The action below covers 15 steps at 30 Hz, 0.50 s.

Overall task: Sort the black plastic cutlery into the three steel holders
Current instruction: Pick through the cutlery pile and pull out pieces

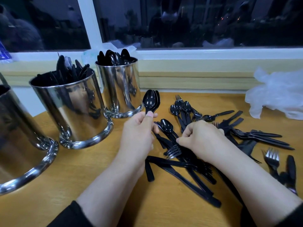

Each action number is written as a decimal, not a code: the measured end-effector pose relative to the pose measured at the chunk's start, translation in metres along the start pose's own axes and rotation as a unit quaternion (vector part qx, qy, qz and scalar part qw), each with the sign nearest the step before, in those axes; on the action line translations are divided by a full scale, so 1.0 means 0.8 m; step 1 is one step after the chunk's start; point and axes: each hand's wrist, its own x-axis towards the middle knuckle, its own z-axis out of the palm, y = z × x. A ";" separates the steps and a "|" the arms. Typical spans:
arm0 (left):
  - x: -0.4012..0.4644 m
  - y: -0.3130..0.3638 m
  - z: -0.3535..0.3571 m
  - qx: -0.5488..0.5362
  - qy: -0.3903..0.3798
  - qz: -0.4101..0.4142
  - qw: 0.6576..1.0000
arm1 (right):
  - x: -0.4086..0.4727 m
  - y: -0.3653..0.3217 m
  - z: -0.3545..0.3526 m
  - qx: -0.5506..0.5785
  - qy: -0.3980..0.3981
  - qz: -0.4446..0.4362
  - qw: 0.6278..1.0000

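Your left hand is gripping a stack of black plastic spoons upright beside the farthest steel holder; your right hand is pinching a spoon handle from the black cutlery pile on the wooden tabletop under a dark window.

No text, label, brand, number or sign can be read anywhere in the head view.
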 end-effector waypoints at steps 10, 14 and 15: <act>-0.003 0.001 0.000 0.000 -0.006 0.008 1.000 | 0.004 0.006 0.002 0.012 0.081 -0.038 0.996; -0.007 0.004 0.003 -0.007 -0.019 0.003 1.000 | -0.003 0.006 -0.002 0.147 0.148 -0.103 0.973; -0.008 0.004 0.003 -0.007 -0.021 0.004 1.000 | -0.006 0.005 -0.004 0.178 0.160 -0.117 0.964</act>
